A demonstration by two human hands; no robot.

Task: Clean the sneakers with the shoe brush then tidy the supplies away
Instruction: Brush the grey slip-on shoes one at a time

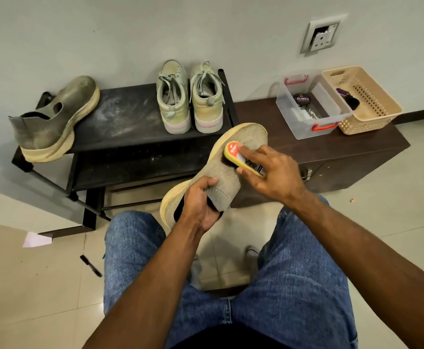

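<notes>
A grey knit slip-on sneaker (227,157) with a cream sole is held up over my lap, toe pointing away. My left hand (200,205) grips its collar, thumb on the knit and fingers inside the opening. My right hand (271,172) holds a yellow shoe brush (241,158) with a red and white top, pressed against the sneaker's upper. Its matching sneaker (55,119) lies on the left end of the black rack (120,114). A pair of pale green lace-up sneakers (189,96) stands on the rack's right end.
A clear plastic box (311,107) with red clips holds a polish tin (302,100) on the brown cabinet (276,147). Beside it sits a beige basket (366,96) with a dark item inside. A black marker (90,266) and a paper scrap (36,240) lie on the tiled floor.
</notes>
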